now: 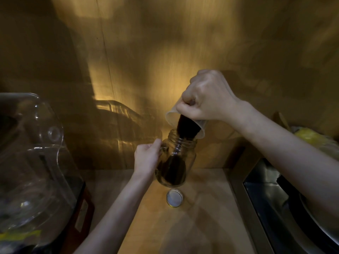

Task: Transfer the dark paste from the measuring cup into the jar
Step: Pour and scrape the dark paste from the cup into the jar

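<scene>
A clear glass jar [189, 158] with a handle stands tilted on the wooden counter, dark paste [174, 171] piled in its lower half. My left hand [146, 157] grips the jar's handle on its left side. My right hand [207, 97] holds a translucent measuring cup [171, 116] tipped mouth-down over the jar's opening. A thick dark stream of paste [187, 129] runs from the cup into the jar's mouth. The cup's upper part is hidden behind my right hand.
The jar's metal lid [174, 197] lies on the counter [201, 217] just in front of the jar. A large clear plastic container [31, 162] fills the left side. A metal sink [275, 208] lies to the right, with a yellow item [310, 136] behind it. A wooden wall rises at the back.
</scene>
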### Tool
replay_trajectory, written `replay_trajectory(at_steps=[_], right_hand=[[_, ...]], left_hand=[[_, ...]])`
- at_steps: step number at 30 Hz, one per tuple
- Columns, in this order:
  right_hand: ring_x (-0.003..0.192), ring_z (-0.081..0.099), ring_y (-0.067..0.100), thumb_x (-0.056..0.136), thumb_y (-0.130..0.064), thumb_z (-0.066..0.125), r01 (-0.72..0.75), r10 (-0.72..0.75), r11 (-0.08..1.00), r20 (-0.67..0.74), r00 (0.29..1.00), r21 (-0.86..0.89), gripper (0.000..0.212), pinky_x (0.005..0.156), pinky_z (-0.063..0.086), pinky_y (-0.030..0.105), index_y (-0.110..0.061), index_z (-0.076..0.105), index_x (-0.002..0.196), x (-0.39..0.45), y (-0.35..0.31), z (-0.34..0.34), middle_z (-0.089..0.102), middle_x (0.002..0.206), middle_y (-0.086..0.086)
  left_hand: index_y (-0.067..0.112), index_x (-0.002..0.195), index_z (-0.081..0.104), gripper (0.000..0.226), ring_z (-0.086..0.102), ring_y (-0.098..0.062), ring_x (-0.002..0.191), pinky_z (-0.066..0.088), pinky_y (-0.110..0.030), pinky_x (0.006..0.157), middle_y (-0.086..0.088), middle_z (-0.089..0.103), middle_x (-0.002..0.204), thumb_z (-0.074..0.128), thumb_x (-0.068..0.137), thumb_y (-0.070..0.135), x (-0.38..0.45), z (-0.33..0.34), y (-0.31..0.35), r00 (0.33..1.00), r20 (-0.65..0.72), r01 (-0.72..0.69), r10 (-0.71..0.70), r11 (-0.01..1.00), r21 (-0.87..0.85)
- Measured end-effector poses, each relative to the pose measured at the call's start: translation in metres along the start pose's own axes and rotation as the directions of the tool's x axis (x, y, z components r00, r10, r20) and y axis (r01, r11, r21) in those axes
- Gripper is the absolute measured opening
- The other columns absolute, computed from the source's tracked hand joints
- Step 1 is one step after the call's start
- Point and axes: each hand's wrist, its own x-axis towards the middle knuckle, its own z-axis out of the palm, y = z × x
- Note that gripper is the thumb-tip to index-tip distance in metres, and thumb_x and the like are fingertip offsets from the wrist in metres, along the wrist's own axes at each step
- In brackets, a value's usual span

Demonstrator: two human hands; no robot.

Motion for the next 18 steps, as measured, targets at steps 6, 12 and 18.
replay_trajectory(at_steps=[6,12,18], right_hand=[[0.029,0.037,0.023,0.068,-0.013,0.056,0.014,-0.014,1.0,-0.021,1.0,-0.011,0.035,0.048,0.031,0.023,-0.011,0.045,0.035,0.0038,-0.0022,0.0047,0.039,0.029,0.006],[0.029,0.036,0.023,0.069,-0.016,0.051,0.074,-0.074,0.997,-0.017,0.997,-0.04,0.035,0.044,0.033,0.024,-0.012,0.045,0.035,0.0048,-0.0046,0.0062,0.038,0.029,0.005],[0.029,0.036,0.025,0.066,-0.013,0.056,0.08,-0.082,0.995,-0.022,0.996,-0.052,0.034,0.041,0.035,0.027,-0.011,0.045,0.034,0.0055,-0.0039,0.0079,0.037,0.029,0.006]], left_hand=[[0.021,0.036,0.043,0.046,0.035,-0.016,0.047,0.03,-0.03,0.052,0.006,0.039,0.037,0.055,0.081,0.023,0.0028,-0.0035,-0.0023,1.0,-0.007,0.015,-0.015,1.0,-0.028],[0.02,0.032,0.04,0.051,0.031,-0.016,0.043,0.028,-0.029,0.05,0.009,0.035,0.031,0.054,0.081,0.023,0.0054,-0.005,-0.0029,1.0,-0.014,0.013,-0.013,0.999,-0.029],[0.021,0.035,0.042,0.048,0.033,-0.014,0.042,0.03,-0.028,0.05,0.009,0.036,0.031,0.053,0.082,0.023,0.0039,-0.0045,-0.0001,1.0,-0.006,0.012,-0.012,1.0,-0.022]])
